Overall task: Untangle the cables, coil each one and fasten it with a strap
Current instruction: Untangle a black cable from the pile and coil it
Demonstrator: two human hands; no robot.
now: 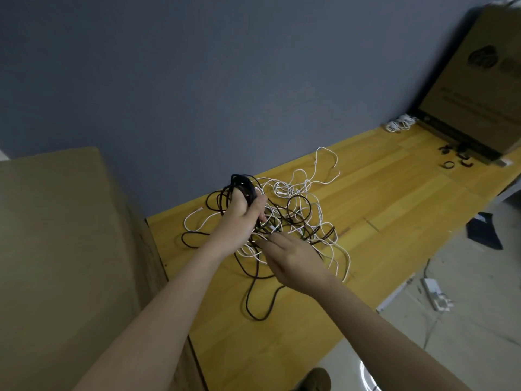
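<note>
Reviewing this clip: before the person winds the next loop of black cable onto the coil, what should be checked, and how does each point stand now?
1. Coil held firmly: left hand grips the black cable coil. Ok.
2. Black cable free of the white cables: they cross in one heap. Not ok.
3. Right hand on the right strand: fingertips are in the tangle, what they pinch cannot be told. Cannot tell.
4. Straps at hand: they lie far off by the cardboard box. Not ok.
5. Slack on the table: black loops lie loose. Ok.
</note>
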